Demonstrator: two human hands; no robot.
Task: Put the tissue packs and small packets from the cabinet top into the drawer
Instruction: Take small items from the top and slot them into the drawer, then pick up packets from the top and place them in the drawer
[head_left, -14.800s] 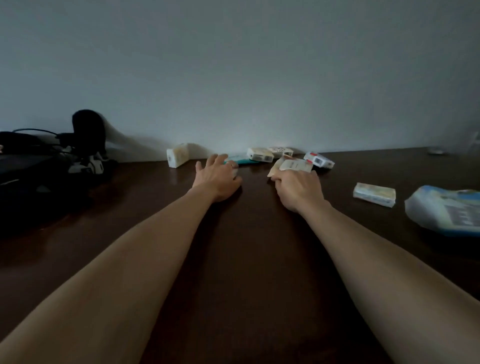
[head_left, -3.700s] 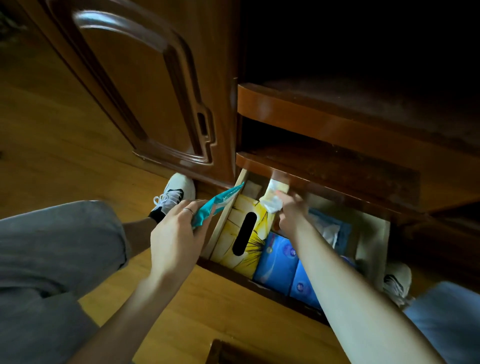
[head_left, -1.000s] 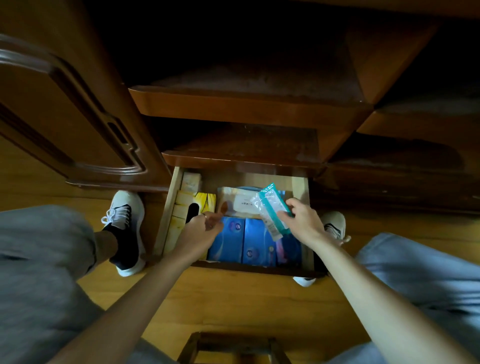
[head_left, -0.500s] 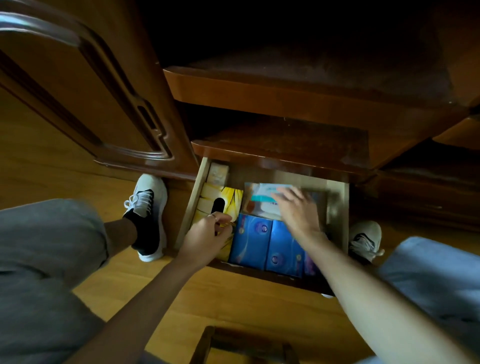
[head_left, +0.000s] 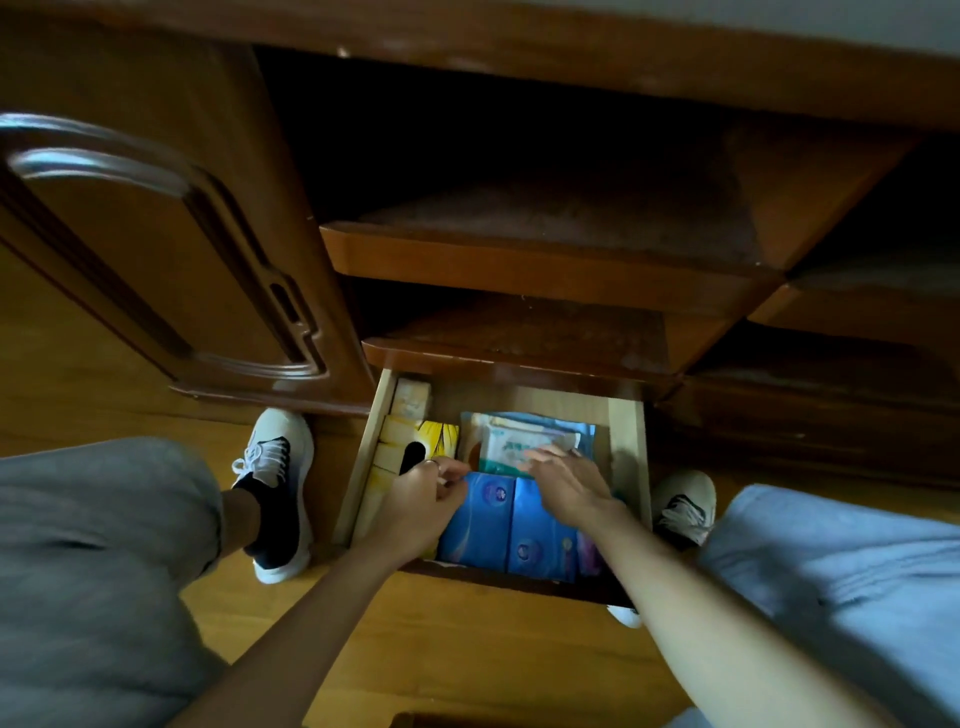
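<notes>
- While both hands work inside it, the drawer stands pulled out at the foot of the cabinet, low to the wooden floor.
- Contents, left side: a yellow tissue box with a dark slot, and pale small packs lined along the left wall.
- Contents, front: blue tissue packs standing side by side, filling most of the width.
- Contents, rear: a white-and-teal packet lying flat on a light-blue pack, behind the blue row.
- Left hand: fingers curled in narrowly over the seam between the yellow box and the blue row; whether they pinch anything, I cannot tell.
- Right hand: fingers spread flat and wide, tips on the near edge of the white-and-teal packet, grasping nothing.
- Risk, overfill: the drawer looks nearly full; a packet left proud of the rim could catch on the shelf edge directly above when the drawer is pushed in.
- Risk, slippage: the glossy packet rests loose on another wrapper and may slide forward once the flat hand lifts.
- Risk, pinch: fingers between tight packs and drawer wall could be trapped if the drawer moves.
- Risk, incompleteness: the cabinet top is out of view, so items may remain there.
</notes>
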